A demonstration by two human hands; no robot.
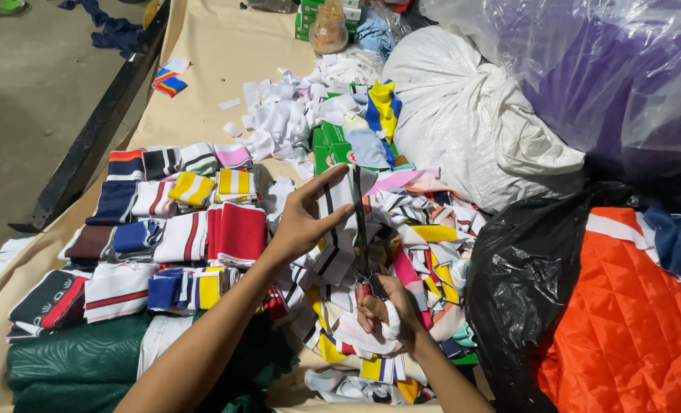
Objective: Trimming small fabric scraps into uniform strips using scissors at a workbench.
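Observation:
My left hand (304,220) pinches a white knit strip with black stripes (333,229), holding it up over a loose heap of striped collar pieces (425,252). My right hand (386,313), a finger wrapped in white tape, grips the red handles of a pair of scissors (360,229). The long blades point away from me and lie along the strip's right edge.
Folded striped knit pieces (172,229) lie in rows at left on the beige-covered table (218,53). White scraps (287,115) and green boxes (327,149) sit further back. A white sack (470,130), a clear bag of purple cloth (601,76), a black bag (520,291) and orange quilted fabric (631,321) crowd the right.

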